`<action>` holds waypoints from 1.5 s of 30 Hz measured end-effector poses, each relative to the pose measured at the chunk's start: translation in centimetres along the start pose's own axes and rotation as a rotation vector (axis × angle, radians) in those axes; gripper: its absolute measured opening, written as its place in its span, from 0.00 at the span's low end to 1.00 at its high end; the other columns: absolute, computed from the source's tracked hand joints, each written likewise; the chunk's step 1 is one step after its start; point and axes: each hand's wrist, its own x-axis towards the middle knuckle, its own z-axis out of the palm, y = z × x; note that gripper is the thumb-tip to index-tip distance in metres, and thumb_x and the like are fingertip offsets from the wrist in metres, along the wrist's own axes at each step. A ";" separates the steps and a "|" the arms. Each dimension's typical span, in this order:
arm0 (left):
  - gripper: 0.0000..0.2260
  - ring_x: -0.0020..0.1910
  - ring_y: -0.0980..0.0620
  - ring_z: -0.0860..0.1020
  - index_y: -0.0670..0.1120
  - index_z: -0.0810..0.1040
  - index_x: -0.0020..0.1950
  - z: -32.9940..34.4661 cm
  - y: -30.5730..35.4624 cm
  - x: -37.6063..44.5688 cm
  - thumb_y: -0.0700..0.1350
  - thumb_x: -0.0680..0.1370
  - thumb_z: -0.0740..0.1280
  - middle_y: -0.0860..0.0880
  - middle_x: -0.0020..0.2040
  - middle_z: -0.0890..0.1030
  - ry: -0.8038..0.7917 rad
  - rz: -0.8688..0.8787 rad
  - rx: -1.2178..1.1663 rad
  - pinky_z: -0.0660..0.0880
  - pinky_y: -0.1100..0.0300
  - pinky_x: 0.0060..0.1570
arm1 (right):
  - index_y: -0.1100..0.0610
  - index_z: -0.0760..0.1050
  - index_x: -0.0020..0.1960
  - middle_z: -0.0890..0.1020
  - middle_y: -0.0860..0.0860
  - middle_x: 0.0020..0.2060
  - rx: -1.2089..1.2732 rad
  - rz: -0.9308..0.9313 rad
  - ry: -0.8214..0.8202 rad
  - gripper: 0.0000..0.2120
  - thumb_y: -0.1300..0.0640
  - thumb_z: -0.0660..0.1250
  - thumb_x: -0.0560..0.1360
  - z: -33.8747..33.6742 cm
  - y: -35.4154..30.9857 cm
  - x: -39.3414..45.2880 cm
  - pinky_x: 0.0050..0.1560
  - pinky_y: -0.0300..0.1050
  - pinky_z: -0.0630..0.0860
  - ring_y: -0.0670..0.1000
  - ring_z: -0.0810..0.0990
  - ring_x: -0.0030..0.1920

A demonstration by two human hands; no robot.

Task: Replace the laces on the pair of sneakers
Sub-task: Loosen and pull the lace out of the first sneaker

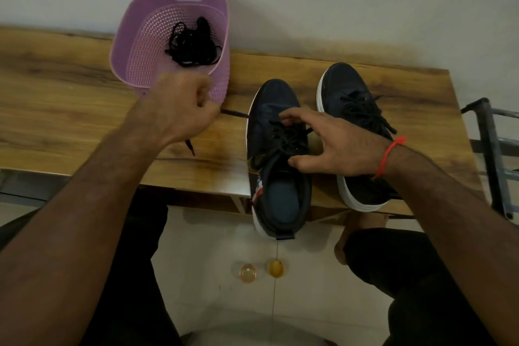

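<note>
Wooden counter point(70, 98): carries pink basket point(132, 64) at back left, sneaker pr at right.
Near sneaker point(276, 177): long axis runs front-to-back, heel overhangs counter edge, old lace point(283, 137) partly in eyelets.
Far sneaker point(348, 87): parallel, just beside near one, fully laced.
L hand point(179, 109): grip closed in a fist round free lace end; lace runs taut from shoe toward fist, tip hangs below wrist.
R hand point(334, 146): fingers spread, touching lace at upper eyelets, thumb on collar; holds shoe steady.
Key relation: lace lies right of L hand, across shoe's axis; pull goes leftward. R hand nearer eyelets.
Spare laces point(193, 45): black bundle in basket.
Markings: graphic on shoe's side, unreadable.
</note>
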 end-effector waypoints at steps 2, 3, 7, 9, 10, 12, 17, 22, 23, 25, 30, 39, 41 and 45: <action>0.11 0.43 0.51 0.82 0.49 0.70 0.34 0.1 0.3 -0.6 0.43 0.74 0.70 0.48 0.40 0.83 -0.144 0.044 -0.071 0.81 0.48 0.42 | 0.46 0.58 0.77 0.70 0.44 0.71 0.017 -0.001 -0.013 0.40 0.43 0.74 0.72 0.0 0.1 0.0 0.56 0.22 0.60 0.42 0.68 0.68; 0.09 0.44 0.54 0.82 0.51 0.73 0.35 0.5 0.7 -1.0 0.45 0.74 0.70 0.50 0.42 0.84 -0.238 0.065 -0.082 0.81 0.49 0.46 | 0.45 0.59 0.77 0.70 0.43 0.71 0.022 -0.006 -0.017 0.39 0.42 0.73 0.72 -0.1 0.0 0.0 0.56 0.23 0.60 0.41 0.68 0.68; 0.07 0.43 0.63 0.80 0.54 0.81 0.52 2.0 1.0 -0.9 0.54 0.77 0.71 0.62 0.45 0.80 -0.369 0.103 -0.026 0.76 0.56 0.49 | 0.42 0.62 0.75 0.71 0.41 0.71 0.108 -0.018 -0.001 0.33 0.37 0.66 0.73 -0.2 -0.3 -0.3 0.66 0.35 0.65 0.40 0.68 0.70; 0.11 0.44 0.61 0.81 0.54 0.81 0.59 2.1 0.9 -0.7 0.53 0.78 0.70 0.59 0.50 0.81 -0.314 0.104 -0.036 0.78 0.56 0.48 | 0.42 0.65 0.74 0.73 0.40 0.69 0.137 -0.034 0.018 0.27 0.41 0.65 0.77 -0.3 -0.4 -0.6 0.66 0.37 0.68 0.39 0.71 0.68; 0.10 0.45 0.61 0.81 0.54 0.81 0.59 2.1 1.1 -0.6 0.52 0.79 0.70 0.58 0.51 0.82 -0.274 0.122 -0.046 0.79 0.56 0.47 | 0.42 0.68 0.73 0.74 0.40 0.67 0.152 -0.043 0.022 0.23 0.45 0.65 0.78 -0.4 -0.4 -0.8 0.66 0.38 0.69 0.38 0.72 0.66; 0.07 0.43 0.61 0.81 0.53 0.83 0.57 2.2 1.6 -0.6 0.49 0.79 0.70 0.56 0.50 0.83 -0.206 0.189 -0.092 0.78 0.62 0.44 | 0.43 0.71 0.70 0.74 0.40 0.66 0.195 -0.055 0.002 0.19 0.51 0.65 0.80 -0.7 -0.3 -0.9 0.66 0.41 0.71 0.38 0.73 0.65; 0.09 0.44 0.60 0.81 0.53 0.82 0.57 2.7 2.4 -0.8 0.52 0.78 0.71 0.57 0.52 0.81 -0.255 0.278 -0.225 0.75 0.72 0.38 | 0.45 0.76 0.66 0.76 0.41 0.62 0.122 -0.087 0.047 0.16 0.52 0.66 0.78 -1.5 0.0 -0.9 0.62 0.39 0.71 0.39 0.73 0.62; 0.25 0.52 0.67 0.75 0.52 0.75 0.69 3.7 2.3 -1.1 0.56 0.74 0.75 0.56 0.65 0.74 -0.363 0.343 -0.209 0.71 0.78 0.43 | 0.50 0.79 0.58 0.78 0.44 0.54 -0.015 -0.169 0.109 0.10 0.53 0.70 0.76 -1.1 -0.3 -0.8 0.57 0.28 0.70 0.42 0.77 0.56; 0.28 0.53 0.68 0.73 0.52 0.73 0.71 3.8 2.3 -1.1 0.57 0.74 0.75 0.56 0.67 0.73 -0.367 0.346 -0.197 0.69 0.79 0.43 | 0.51 0.79 0.55 0.78 0.44 0.52 -0.017 -0.183 0.133 0.08 0.53 0.70 0.76 -1.2 -0.4 -0.8 0.56 0.31 0.72 0.43 0.77 0.55; 0.32 0.55 0.67 0.72 0.52 0.70 0.74 4.0 2.3 -1.1 0.58 0.73 0.75 0.54 0.70 0.73 -0.370 0.347 -0.178 0.69 0.79 0.47 | 0.51 0.79 0.52 0.78 0.44 0.49 0.027 -0.191 0.149 0.10 0.46 0.70 0.75 -1.4 -0.8 -1.1 0.55 0.39 0.74 0.45 0.78 0.52; 0.42 0.74 0.53 0.61 0.59 0.58 0.81 4.5 2.4 -1.2 0.66 0.72 0.72 0.58 0.79 0.63 -0.412 0.307 -0.081 0.62 0.51 0.69 | 0.53 0.78 0.50 0.75 0.47 0.47 -0.081 -0.223 0.083 0.10 0.46 0.69 0.76 -0.4 -1.7 -0.9 0.52 0.47 0.76 0.46 0.75 0.47; 0.46 0.71 0.56 0.59 0.64 0.53 0.80 5.3 2.2 -0.9 0.73 0.65 0.66 0.60 0.76 0.67 -0.432 0.215 0.016 0.56 0.50 0.63 | 0.53 0.76 0.44 0.78 0.48 0.44 0.241 -0.165 0.165 0.04 0.58 0.68 0.78 -1.7 -0.3 -1.1 0.49 0.45 0.76 0.49 0.78 0.45; 0.46 0.70 0.57 0.58 0.65 0.53 0.80 5.3 2.1 -0.9 0.72 0.66 0.69 0.60 0.76 0.67 -0.427 0.206 0.019 0.56 0.50 0.63 | 0.54 0.76 0.43 0.79 0.53 0.43 0.316 -0.138 0.141 0.03 0.56 0.67 0.76 -1.5 -0.5 -1.0 0.47 0.43 0.75 0.49 0.77 0.43; 0.44 0.70 0.57 0.58 0.67 0.53 0.79 5.5 2.0 -1.0 0.70 0.69 0.72 0.61 0.75 0.67 -0.419 0.185 0.022 0.56 0.50 0.62 | 0.53 0.76 0.40 0.79 0.58 0.41 0.457 -0.130 0.100 0.05 0.52 0.66 0.72 -1.4 -0.9 -1.1 0.46 0.51 0.77 0.59 0.77 0.42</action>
